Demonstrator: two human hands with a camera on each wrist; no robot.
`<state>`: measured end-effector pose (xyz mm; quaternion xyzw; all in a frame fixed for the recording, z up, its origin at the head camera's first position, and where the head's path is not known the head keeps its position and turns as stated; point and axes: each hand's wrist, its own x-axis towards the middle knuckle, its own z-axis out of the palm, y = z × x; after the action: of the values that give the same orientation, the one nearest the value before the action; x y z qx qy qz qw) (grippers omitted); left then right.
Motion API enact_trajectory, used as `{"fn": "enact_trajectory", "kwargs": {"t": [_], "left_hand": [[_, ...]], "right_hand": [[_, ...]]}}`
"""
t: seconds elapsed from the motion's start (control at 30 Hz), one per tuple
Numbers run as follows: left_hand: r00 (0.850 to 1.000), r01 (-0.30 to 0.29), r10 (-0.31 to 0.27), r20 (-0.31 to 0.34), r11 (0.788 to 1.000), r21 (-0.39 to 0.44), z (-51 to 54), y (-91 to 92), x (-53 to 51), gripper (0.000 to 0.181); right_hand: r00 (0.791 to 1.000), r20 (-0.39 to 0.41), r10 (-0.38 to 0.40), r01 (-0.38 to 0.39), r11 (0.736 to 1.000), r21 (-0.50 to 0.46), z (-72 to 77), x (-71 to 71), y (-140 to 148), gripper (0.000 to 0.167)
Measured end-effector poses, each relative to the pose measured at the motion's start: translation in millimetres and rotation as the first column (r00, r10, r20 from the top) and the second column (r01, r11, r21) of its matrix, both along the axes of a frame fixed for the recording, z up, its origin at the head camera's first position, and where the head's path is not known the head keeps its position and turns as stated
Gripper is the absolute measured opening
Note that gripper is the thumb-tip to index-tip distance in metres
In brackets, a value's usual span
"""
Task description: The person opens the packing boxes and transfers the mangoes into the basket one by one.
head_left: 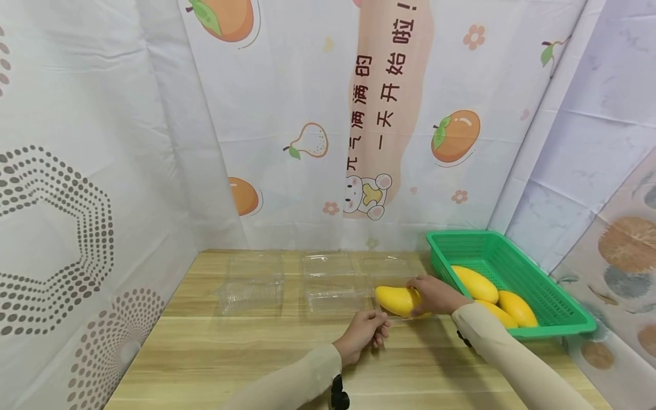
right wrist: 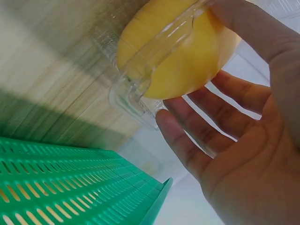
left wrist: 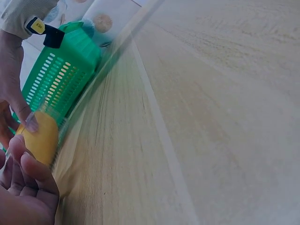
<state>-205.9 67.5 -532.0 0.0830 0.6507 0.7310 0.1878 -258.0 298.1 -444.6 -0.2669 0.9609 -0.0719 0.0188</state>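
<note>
In the head view my right hand (head_left: 437, 294) holds a yellow mango (head_left: 396, 300) at the rightmost clear plastic box (head_left: 385, 266). The right wrist view shows this mango (right wrist: 173, 56) behind the box's transparent wall (right wrist: 131, 96), with my thumb over the rim and the fingers (right wrist: 197, 126) curved along its other side. My left hand (head_left: 360, 337) is at the box's front edge, fingers curled and fingertips pinching the thin plastic there. Seen from the left wrist, the left hand (left wrist: 30, 187) is close beside the mango (left wrist: 42, 138).
A green plastic basket (head_left: 558, 302) stands on the right with several mangoes (head_left: 475, 285) inside. Two more clear boxes stand to the left, a middle one (head_left: 330, 282) and a far-left one (head_left: 253, 285). Printed curtains (head_left: 287, 85) enclose the wooden table (head_left: 205, 353).
</note>
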Motion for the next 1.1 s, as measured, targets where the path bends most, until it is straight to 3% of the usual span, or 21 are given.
{"fn": "enact_trajectory", "kwargs": {"t": [0.5,1.1], "left_hand": [[1.000,-0.012,0.012,0.010,1.000,0.009,-0.7,-0.9,-1.8,0.028],[1.000,-0.012,0.011,0.019,1.000,0.017,0.3,-0.6,-3.0,0.029]], "right_hand": [[0.996,0.089,-0.020,0.025,0.999,-0.046,-1.4,-4.0,-1,0.064],[0.993,0.122,0.002,0.000,1.000,-0.015,-2.3,-12.7,-1,0.071]]}}
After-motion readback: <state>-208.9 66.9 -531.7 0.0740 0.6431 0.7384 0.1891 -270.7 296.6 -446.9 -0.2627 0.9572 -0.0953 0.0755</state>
